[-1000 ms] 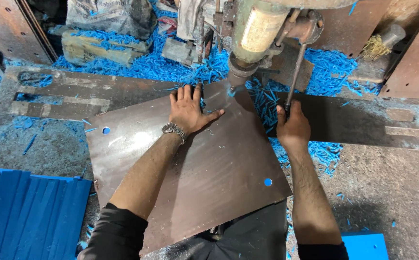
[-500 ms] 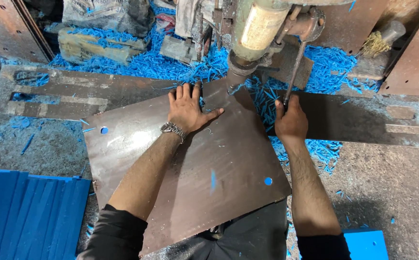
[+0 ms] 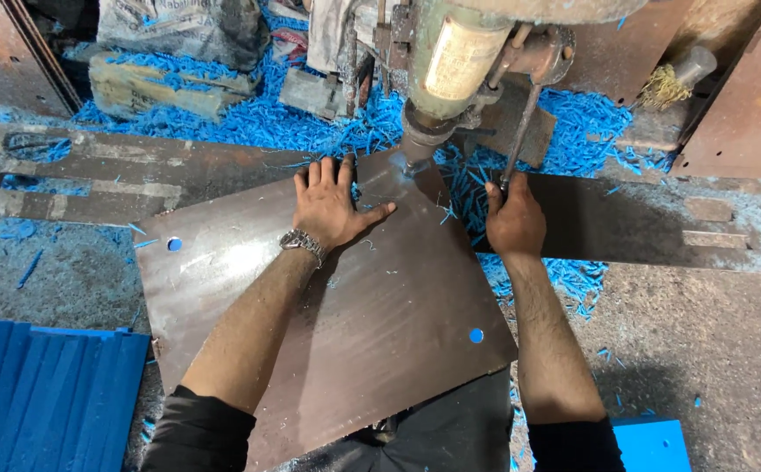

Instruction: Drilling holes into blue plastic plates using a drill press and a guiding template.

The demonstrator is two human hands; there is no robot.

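Two holes already pierce the brown sheet [image 3: 354, 323]; the left hand [image 3: 332, 205] stays spread flat on it, the drill head [image 3: 422, 144] now meets its far corner, and the right hand [image 3: 513, 223] keeps gripping the feed lever [image 3: 518, 140].

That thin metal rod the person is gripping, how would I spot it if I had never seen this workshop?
Find the big drilling machine at the top, its tip on the corner of the brown sheet. Just to its right a slim grey lever slants down from the machine's head into the right hand, which closes around its lower end. It is the only long thin bar there; the left hand lies flat on the sheet.
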